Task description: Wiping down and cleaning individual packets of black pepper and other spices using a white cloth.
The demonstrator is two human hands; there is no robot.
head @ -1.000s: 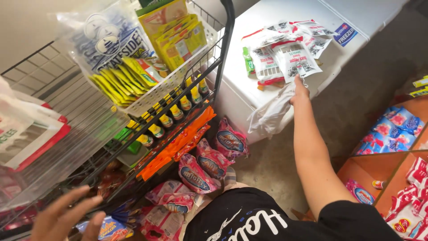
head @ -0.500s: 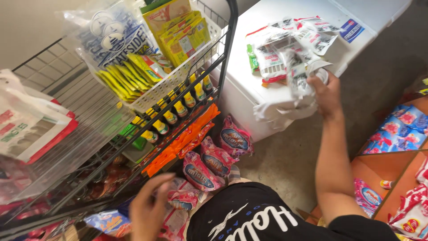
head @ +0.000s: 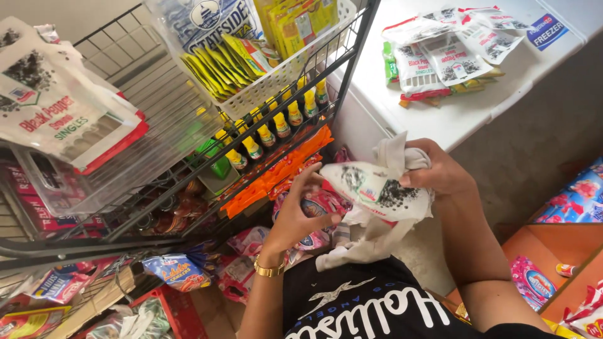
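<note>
Both of your hands are on one white spice packet (head: 375, 188), held in the air in front of your chest, between the black wire rack (head: 188, 182) and the white chest freezer (head: 465, 113). Your right hand (head: 440, 172) is closed around the packet's right end together with a grey cloth (head: 370, 242) that hangs below. Your left hand (head: 295, 216) pinches the left end with fingertips. I judge you are wiping or sorting this packet. Its long axis lies almost level, left to right, slightly lower at the right. More packets of the same kind (head: 452, 53) lie near the freezer's back edge.
</note>
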